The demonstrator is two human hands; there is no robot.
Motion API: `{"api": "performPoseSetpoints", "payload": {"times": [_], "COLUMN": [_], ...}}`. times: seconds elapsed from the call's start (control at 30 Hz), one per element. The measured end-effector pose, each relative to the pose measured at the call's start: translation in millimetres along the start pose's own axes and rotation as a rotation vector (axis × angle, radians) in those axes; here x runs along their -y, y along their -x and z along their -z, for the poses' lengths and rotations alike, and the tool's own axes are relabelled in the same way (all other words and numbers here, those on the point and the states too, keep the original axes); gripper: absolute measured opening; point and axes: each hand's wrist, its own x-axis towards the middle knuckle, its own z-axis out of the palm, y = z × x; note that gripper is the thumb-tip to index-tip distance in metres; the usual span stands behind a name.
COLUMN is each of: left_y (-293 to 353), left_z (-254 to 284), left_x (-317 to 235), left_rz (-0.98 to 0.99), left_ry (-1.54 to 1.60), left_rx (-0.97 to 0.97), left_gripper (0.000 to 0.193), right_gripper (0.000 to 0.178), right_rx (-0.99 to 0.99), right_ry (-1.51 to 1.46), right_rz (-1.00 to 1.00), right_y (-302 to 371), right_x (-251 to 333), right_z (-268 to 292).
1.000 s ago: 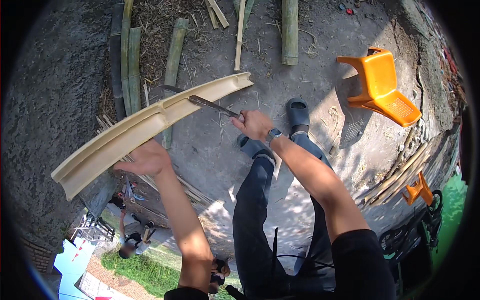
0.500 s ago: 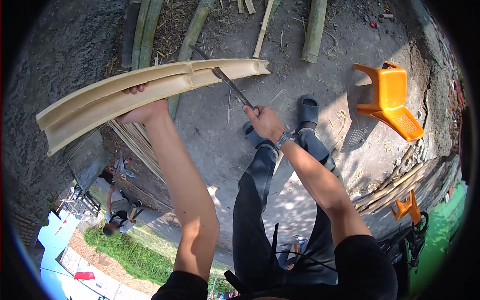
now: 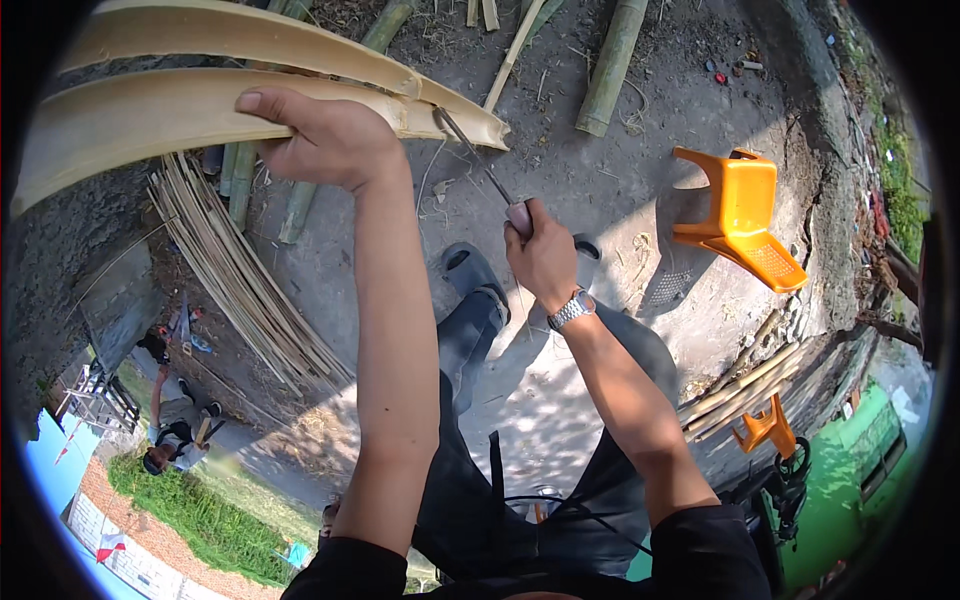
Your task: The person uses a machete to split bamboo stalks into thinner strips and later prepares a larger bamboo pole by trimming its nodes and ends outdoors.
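Observation:
A pale half-round length of split bamboo (image 3: pixel 150 118) slants across the upper left. A long crack parts it into two strips; the upper strip (image 3: pixel 240 38) stands away at the left, and both run close together at the right end. My left hand (image 3: pixel 335 145) grips the lower strip, thumb on its inner face, other fingers mostly hidden. In my right hand (image 3: pixel 545 260) is the handle of a long knife (image 3: pixel 478 162). Its narrow blade reaches up into the crack near the bamboo's right end; the tip is hidden.
Thin bamboo strips (image 3: pixel 240 270) lie bundled at left, and a green bamboo pole (image 3: pixel 612 70) lies ahead. An orange plastic chair (image 3: pixel 745 205) rests tipped on the ground at right, with more poles (image 3: pixel 745 390) below it. Another person (image 3: pixel 178 435) is farther off, lower left.
The bamboo has opened into two strips at the left and come nearer. My left hand now holds the lower strip from above, thumb showing. The knife sits closer to the right end.

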Motion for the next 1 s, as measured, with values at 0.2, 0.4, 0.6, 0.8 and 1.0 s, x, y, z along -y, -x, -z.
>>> {"api": "performPoseSetpoints", "payload": {"times": [0.2,0.4,0.6,0.8,1.0], "left_y": [-3,-9,-9,2,56], "left_z": [-25,-11,-6,-26,-29], "left_x": [4,13,12,14,-6], "left_rz": [-0.261,-0.276,-0.278,-0.493,-0.671], "left_ry": [-0.016,0.094,0.251,-0.008,0.050], "left_rx": [0.106,0.316,0.527,0.315,0.288], "left_gripper": [0.070,0.059,0.056,0.069,0.061], "right_gripper": [0.025,0.033,0.036,0.026,0.030], "right_rx": [-0.003,0.071,0.161,0.175,0.465], "right_ry": [0.090,0.146,0.236,0.253,-0.865], "right_rz": [0.118,0.308,0.450,0.421,-0.033], "right_y": [-30,-84,-131,-121,-18], "right_x": [-23,-85,-112,-106,-108], "right_z": [9,49,87,72,16]}}
